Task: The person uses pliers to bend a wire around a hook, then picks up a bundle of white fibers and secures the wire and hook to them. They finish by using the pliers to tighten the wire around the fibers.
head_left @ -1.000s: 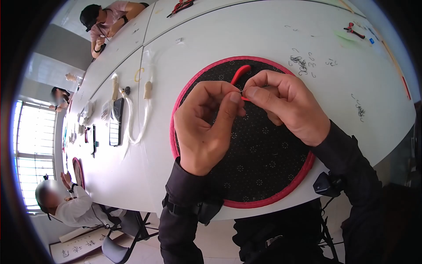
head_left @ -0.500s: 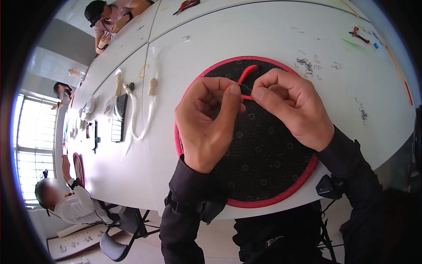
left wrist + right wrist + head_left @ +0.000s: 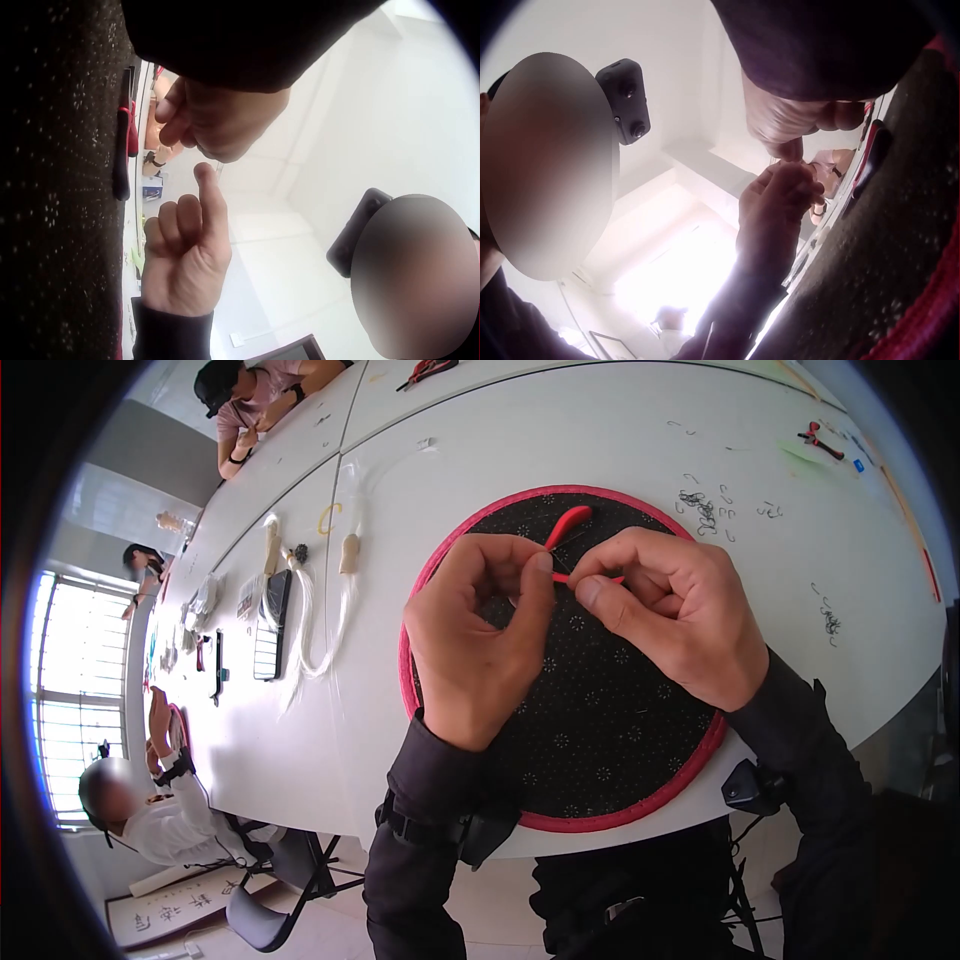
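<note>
Above a round black mat with a red rim [image 3: 715, 735], both hands are raised with their fingertips a short gap apart. The left hand [image 3: 478, 645] pinches a very thin dark wire [image 3: 568, 544] between thumb and forefinger. Thumb and forefinger of the right hand [image 3: 685, 615] are pinched together, seemingly on a thin piece hardly visible. Beneath the fingertips, red-handled pliers [image 3: 572, 522] lie on the mat, partly hidden. In the left wrist view, the pliers [image 3: 126, 154] lie beside the hands; the right wrist view shows the left hand [image 3: 774, 217] close under the right hand [image 3: 802, 120].
Small dark hooks [image 3: 700, 510] lie in clusters right of the mat. More pliers [image 3: 820, 440] are at the far right and others [image 3: 425, 372] at the top. Left of the mat are clear strands [image 3: 345, 605] and a phone-like black object [image 3: 272, 635]. Other people sit around the white table.
The fingertips have moved from nearly touching to a short gap apart, the right hand shifting rightward. More of the pliers shows. The view has shifted slightly.
</note>
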Tool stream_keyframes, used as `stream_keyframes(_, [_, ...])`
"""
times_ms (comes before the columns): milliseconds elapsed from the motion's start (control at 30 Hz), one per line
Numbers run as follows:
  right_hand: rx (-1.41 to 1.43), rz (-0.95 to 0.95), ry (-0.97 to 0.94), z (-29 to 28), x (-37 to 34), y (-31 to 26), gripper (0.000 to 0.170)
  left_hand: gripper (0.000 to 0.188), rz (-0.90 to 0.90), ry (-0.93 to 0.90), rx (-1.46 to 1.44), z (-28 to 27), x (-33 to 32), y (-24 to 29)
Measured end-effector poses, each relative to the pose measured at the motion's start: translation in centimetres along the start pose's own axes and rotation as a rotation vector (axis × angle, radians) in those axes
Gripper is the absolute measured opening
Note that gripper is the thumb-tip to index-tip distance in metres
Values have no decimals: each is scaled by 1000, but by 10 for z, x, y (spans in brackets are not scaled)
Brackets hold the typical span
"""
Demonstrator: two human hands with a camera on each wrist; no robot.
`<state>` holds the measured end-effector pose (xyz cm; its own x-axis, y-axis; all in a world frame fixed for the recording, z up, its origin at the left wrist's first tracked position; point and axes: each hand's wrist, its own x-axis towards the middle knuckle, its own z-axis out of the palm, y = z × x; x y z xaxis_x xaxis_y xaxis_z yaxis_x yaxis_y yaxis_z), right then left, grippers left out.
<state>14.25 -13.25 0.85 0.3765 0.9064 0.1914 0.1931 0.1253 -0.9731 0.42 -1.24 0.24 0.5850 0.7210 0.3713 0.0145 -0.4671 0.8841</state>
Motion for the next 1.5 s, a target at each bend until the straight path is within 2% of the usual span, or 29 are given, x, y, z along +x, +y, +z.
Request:
stream_keyframes(67, [-75, 13, -10, -4, 0, -7, 12, 6, 34, -12, 65, 0, 0, -1])
stream_keyframes(167, [-248, -110, 40, -9, 2, -5, 11, 9, 277, -79, 235, -2, 2, -5])
stream_keyframes(267, [-294, -203, 102, -12, 6, 2, 12, 6, 289, -172, 309, -2, 1, 3])
stream_keyframes(367, [-298, -78, 34, -19, 7, 1, 11, 7, 298, -236, 331, -2, 0, 3])
stream_keyframes(467, [-248, -42, -17, -24, 11, 2, 14, 7, 301, -275, 302, -2, -1, 6])
stream_keyframes(667, [-106, 12, -44, -25, 15, 12, 21, 9, 317, -297, 249, -1, -2, 9])
stream_keyframes(767, [-3, 72, -54, -24, 16, 21, 21, 14, 274, -277, 175, 0, -3, 3])
stream_keyframes(867, [26, 139, -47, -22, 15, 17, 20, 13, 189, -226, 101, 1, -5, 4])
stream_keyframes(967, [50, 108, -68, -19, 14, 24, 18, 10, 204, -177, 84, 0, -3, 1])
stream_keyframes(1067, [-68, 137, -76, -17, 9, 9, 15, 6, 159, -163, 120, -2, -4, 3])
stream_keyframes(1267, [-217, 46, -5, -10, 4, -4, 14, 6, 136, -123, 176, -2, -2, 2])
stream_keyframes(1367, [-273, -28, 21, -10, 5, -5, 14, 10, 303, -140, 238, -1, 1, -6])
stream_keyframes(1500, [-282, -101, 70, -14, 8, 4, 15, 6, 245, -244, 297, -2, -1, 3])
